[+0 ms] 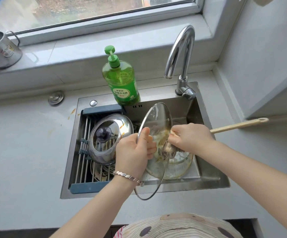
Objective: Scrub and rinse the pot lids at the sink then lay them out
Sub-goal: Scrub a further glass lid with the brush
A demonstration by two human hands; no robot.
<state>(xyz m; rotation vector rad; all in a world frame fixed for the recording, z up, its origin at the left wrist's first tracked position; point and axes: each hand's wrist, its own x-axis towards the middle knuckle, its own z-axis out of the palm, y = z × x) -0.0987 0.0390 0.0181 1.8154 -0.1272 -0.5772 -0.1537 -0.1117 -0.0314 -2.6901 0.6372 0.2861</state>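
The left hand [134, 152] fingers grip the upright glass lid [158, 117] by its rim, the right hand [190, 136] fingers clench the brush [237, 125]; best to scrub firmly the yellow grease [162, 134] lying between them

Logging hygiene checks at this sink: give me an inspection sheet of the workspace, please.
Surface: grey counter, orange stains left of the sink.
Job's things: glass lid held on edge over the sink; second glass lid lying in it; steel lid on the drain rack.
Clutter: green soap bottle at the sink's back edge; metal mug on the sill.
Grippers: left hand grips the glass lid's rim; right hand holds a long-handled brush against it.
Cables: nothing seen.
Surroundings: faucet, no water seen running; window above.
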